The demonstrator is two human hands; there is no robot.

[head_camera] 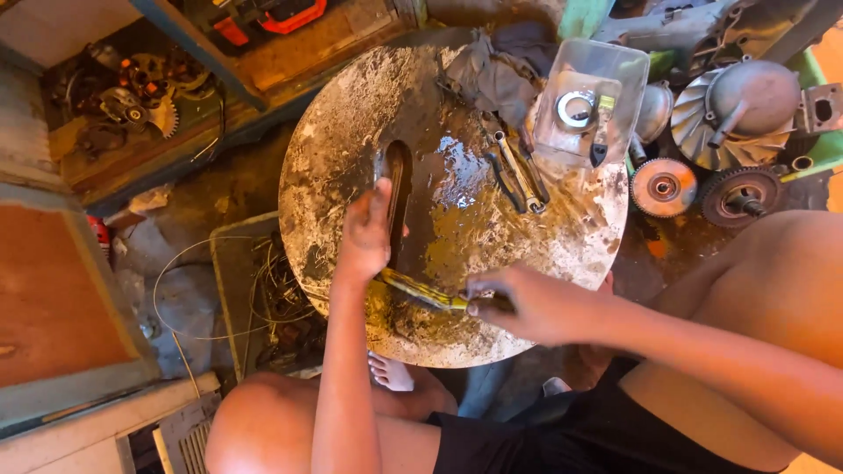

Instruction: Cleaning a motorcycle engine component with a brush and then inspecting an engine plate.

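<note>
In the head view, the person sits low over a round table whose top is stained and wet. The left hand reaches forward and its fingers are closed around a dark long part that lies on the table top, a little left of the middle; the hand covers the near end of this part. The right hand is at the near edge of the table and its fingers are curled around the handle of a yellow brush (the handle end is hidden inside the hand). The brush lies almost flat and points to the left, with its far end just below the left hand, near the wrist; I cannot tell if the bristles touch the dark part. Farther on the table, right of the middle, some wrenches lie together, and behind them there is a grey rag. At the far right edge of the table stands a clear plastic box with a metal ring inside. Right of the table, on the floor, there are a metal fan wheel, a reddish disc and a toothed gear. One bare foot is seen under the near edge of the table.
</note>
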